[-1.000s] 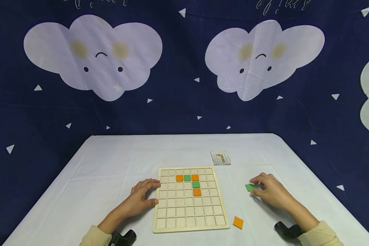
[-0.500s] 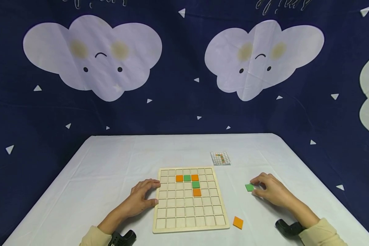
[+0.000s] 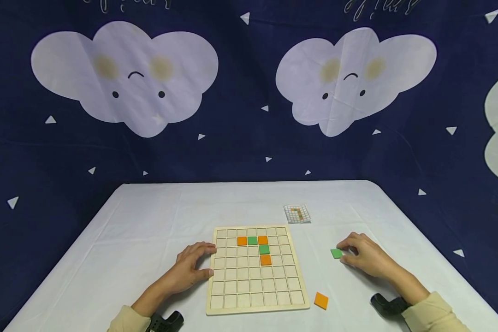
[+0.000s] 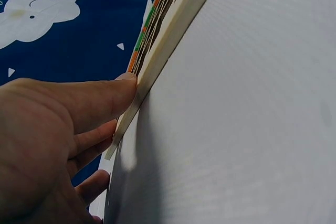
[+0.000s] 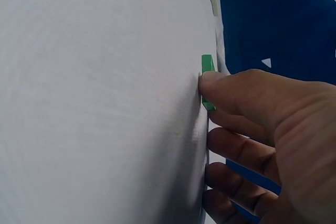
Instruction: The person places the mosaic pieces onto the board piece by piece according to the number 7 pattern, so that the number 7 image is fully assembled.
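A wooden grid board (image 3: pixel 237 273) lies on the table, with orange tiles (image 3: pixel 266 260) and green tiles (image 3: pixel 252 240) set in some of its squares. Along its left edge, the left hand (image 3: pixel 189 267) rests with thumb and fingers spread against the rim; the left wrist view shows the thumb on the board's edge. To the right of the board, the right hand (image 3: pixel 367 258) pinches a loose green square tile (image 3: pixel 336 253) between thumb and index finger, low over the tablecloth. In the right wrist view the thumb covers the middle of this green tile (image 5: pixel 207 62).
One loose orange tile (image 3: pixel 321 300) lies by the board's lower right corner. Behind the board is a small card (image 3: pixel 297 214) printed with a grid and coloured squares. A white cloth covers the table (image 3: pixel 162 207); a dark blue cloud-patterned curtain (image 3: pixel 240 152) hangs behind.
The right thumb has shifted very slightly right along the green tile's near side. The left hand, board and other tiles stay where they were.
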`<state>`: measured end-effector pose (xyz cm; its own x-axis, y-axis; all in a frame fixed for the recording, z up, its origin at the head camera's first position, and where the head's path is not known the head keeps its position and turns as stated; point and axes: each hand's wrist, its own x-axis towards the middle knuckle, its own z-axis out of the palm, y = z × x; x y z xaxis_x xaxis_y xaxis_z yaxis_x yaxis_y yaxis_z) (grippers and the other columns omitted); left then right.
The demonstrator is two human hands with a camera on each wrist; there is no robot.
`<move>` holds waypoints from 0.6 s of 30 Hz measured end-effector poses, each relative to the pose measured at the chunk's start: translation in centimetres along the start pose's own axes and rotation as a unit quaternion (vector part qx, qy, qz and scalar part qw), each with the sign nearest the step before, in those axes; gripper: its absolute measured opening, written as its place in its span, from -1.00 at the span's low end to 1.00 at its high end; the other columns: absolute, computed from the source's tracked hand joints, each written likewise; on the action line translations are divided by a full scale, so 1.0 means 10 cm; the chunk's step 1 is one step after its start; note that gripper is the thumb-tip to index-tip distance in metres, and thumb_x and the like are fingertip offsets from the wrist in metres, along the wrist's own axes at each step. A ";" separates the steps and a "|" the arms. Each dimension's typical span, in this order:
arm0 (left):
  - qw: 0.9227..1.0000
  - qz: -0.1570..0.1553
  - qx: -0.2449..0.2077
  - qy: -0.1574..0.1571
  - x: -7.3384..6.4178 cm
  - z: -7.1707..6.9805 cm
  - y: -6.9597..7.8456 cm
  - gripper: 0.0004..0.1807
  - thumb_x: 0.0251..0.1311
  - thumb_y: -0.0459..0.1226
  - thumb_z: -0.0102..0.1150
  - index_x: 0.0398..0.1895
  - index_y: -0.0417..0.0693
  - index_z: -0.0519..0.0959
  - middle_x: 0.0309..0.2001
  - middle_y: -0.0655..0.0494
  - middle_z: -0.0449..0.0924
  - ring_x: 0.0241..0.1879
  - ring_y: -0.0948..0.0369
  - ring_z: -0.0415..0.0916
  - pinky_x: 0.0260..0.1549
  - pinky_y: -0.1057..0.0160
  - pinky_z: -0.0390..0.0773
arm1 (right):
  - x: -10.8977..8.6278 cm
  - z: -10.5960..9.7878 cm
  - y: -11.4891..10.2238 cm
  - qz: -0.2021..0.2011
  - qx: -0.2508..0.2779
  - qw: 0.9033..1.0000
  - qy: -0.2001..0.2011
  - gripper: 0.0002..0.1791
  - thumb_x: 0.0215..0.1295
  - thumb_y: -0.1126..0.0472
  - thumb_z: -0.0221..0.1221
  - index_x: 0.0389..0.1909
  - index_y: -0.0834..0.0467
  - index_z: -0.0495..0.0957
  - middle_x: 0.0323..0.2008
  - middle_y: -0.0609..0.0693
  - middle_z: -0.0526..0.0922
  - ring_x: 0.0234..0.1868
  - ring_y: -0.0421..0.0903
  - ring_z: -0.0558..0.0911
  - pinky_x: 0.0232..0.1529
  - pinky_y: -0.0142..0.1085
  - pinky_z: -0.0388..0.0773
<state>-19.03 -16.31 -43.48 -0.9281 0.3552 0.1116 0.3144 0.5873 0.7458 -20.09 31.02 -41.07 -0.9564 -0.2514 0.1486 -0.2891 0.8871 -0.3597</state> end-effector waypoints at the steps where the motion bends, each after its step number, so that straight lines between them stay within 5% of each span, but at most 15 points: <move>1: 1.000 0.000 0.000 0.000 0.00 0.00 0.00 -0.48 -0.02 -0.24 0.35 0.09 -0.03 0.49 0.25 0.09 0.39 0.35 -0.05 0.12 0.24 -0.17 -0.14 | 0.00 0.00 0.00 -0.002 -0.001 1.000 0.000 -0.73 -0.01 0.17 0.35 -0.21 0.02 0.66 -0.32 -0.21 0.52 -0.26 -0.24 0.36 -0.29 -0.39 0.33; 18: 1.000 -0.016 -0.002 0.001 0.01 0.01 0.01 -0.48 -0.02 -0.24 0.36 0.08 -0.01 0.50 0.26 0.10 0.38 0.36 -0.06 0.10 0.24 -0.20 -0.15 | 0.00 0.03 0.03 -0.012 -0.007 1.000 0.016 -0.78 0.00 0.19 0.35 -0.26 -0.01 0.66 -0.33 -0.25 0.52 -0.27 -0.27 0.36 -0.30 -0.40 0.34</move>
<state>-19.08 -16.13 -43.39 -0.9381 0.3346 0.0897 0.2841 0.5952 0.7517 -20.20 31.17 -41.46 -0.9474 -0.2599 0.1869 -0.3108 0.8866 -0.3425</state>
